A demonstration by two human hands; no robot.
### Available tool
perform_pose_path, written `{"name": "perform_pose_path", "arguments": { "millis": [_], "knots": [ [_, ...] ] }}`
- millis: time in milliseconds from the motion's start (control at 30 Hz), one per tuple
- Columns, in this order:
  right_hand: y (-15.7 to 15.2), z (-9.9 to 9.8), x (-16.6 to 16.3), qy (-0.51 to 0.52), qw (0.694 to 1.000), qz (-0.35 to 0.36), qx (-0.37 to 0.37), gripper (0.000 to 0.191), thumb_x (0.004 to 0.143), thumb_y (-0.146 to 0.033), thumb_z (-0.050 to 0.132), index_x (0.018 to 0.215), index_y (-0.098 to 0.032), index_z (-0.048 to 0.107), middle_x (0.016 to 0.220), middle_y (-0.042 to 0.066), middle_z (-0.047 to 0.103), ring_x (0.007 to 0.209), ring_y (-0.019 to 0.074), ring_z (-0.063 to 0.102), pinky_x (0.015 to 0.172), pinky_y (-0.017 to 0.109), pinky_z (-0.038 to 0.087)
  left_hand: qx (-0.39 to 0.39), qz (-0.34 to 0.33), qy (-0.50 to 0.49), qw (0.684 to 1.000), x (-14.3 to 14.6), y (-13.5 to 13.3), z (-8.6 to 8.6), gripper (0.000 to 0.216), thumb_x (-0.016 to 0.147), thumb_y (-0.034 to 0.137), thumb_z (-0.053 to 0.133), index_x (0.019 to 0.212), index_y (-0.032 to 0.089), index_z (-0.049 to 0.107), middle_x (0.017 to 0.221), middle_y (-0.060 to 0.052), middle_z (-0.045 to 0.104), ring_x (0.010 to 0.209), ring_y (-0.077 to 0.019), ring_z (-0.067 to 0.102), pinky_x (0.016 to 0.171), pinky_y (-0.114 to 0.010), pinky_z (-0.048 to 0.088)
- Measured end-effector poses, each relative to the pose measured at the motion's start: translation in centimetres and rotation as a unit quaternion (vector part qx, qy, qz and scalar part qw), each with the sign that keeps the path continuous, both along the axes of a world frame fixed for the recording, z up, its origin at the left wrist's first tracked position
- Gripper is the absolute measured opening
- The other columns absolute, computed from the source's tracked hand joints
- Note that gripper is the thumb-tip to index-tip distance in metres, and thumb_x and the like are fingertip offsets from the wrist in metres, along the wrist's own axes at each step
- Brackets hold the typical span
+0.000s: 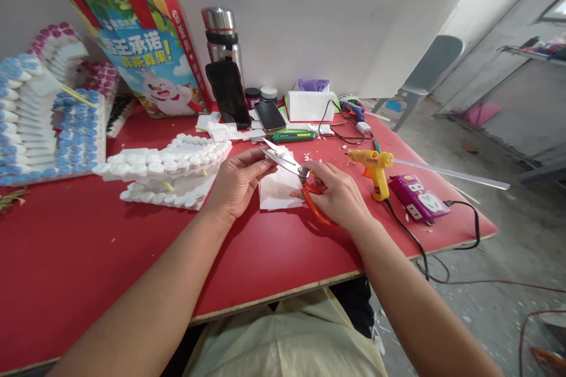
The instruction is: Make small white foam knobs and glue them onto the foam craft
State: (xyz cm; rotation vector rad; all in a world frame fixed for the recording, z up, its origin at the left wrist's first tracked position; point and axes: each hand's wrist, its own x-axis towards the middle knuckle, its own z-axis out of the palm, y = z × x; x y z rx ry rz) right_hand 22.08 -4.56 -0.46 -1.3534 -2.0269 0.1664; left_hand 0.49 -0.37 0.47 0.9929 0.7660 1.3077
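Note:
My right hand (336, 193) grips the orange handles of a pair of scissors (295, 175), its steel blades pointing up and left over the red table (132, 247). My left hand (239, 179) is closed, its fingertips pinching a small white piece at the blade tips; I cannot make out what the piece is. A white foam sheet (277, 191) lies on the table under both hands. A white foam model (165, 168) covered in round studs sits just left of my left hand.
A yellow glue gun (375, 169) and a purple power strip (418, 197) stand at the right, their cables trailing off the edge. At the back are a thermos (221, 35), two phones (269, 115), a white box (310, 106), a printed bag (141, 53). Blue-studded foam models (48, 123) fill the left.

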Motion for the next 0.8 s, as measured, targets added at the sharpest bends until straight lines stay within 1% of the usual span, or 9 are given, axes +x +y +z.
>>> {"name": "perform_pose_path", "arguments": {
  "millis": [300, 467, 567, 700, 800],
  "knots": [
    [-0.13, 0.26, 0.01, 0.008, 1.0, 0.003, -0.015, 0.045, 0.089, -0.059, 0.068, 0.111, -0.02, 0.069, 0.078, 0.002, 0.06, 0.062, 0.0151, 0.048, 0.06, 0.027, 0.035, 0.0, 0.005, -0.003, 1.0, -0.05, 0.03, -0.21, 0.02, 0.071, 0.018, 0.084, 0.091, 0.02, 0.083, 0.094, -0.005, 0.079, 0.089, -0.0165, 0.071, 0.088, -0.03, 0.056],
    [-0.21, 0.3, 0.05, 0.012, 1.0, 0.002, -0.015, 0.045, 0.089, -0.06, 0.068, 0.11, -0.021, 0.069, 0.08, 0.003, 0.064, 0.062, 0.0149, 0.049, 0.059, 0.027, 0.034, -0.003, 0.011, 0.001, 1.0, -0.04, 0.03, -0.3, 0.023, 0.069, 0.02, 0.086, 0.092, 0.019, 0.083, 0.096, -0.006, 0.079, 0.09, -0.0171, 0.071, 0.088, -0.031, 0.056],
    [-0.32, 0.25, 0.03, 0.016, 1.0, -0.006, -0.017, 0.043, 0.089, -0.06, 0.067, 0.107, -0.021, 0.07, 0.075, 0.002, 0.062, 0.059, 0.0138, 0.046, 0.058, 0.026, 0.033, -0.005, 0.015, -0.002, 1.0, 0.05, -0.01, -0.23, 0.026, 0.066, 0.021, 0.088, 0.092, 0.019, 0.083, 0.096, -0.006, 0.079, 0.089, -0.0171, 0.071, 0.089, -0.032, 0.056],
    [-0.33, 0.17, -0.03, 0.035, 0.998, -0.033, -0.039, 0.041, 0.087, -0.061, 0.068, 0.101, -0.022, 0.07, 0.064, -0.002, 0.054, 0.055, 0.0125, 0.04, 0.055, 0.025, 0.031, -0.003, 0.011, -0.001, 1.0, 0.05, -0.05, -0.03, 0.025, 0.067, 0.022, 0.089, 0.091, 0.019, 0.083, 0.097, -0.005, 0.079, 0.087, -0.0159, 0.07, 0.089, -0.032, 0.057],
    [-0.12, 0.27, 0.06, 0.059, 0.992, -0.099, -0.05, 0.041, 0.085, -0.061, 0.07, 0.099, -0.023, 0.069, 0.06, -0.005, 0.048, 0.054, 0.0124, 0.039, 0.053, 0.025, 0.031, -0.01, -0.01, -0.002, 1.0, -0.1, -0.06, 0.08, 0.021, 0.071, 0.022, 0.088, 0.091, 0.019, 0.083, 0.094, -0.004, 0.078, 0.082, -0.0131, 0.07, 0.088, -0.029, 0.058]
  ]
}}
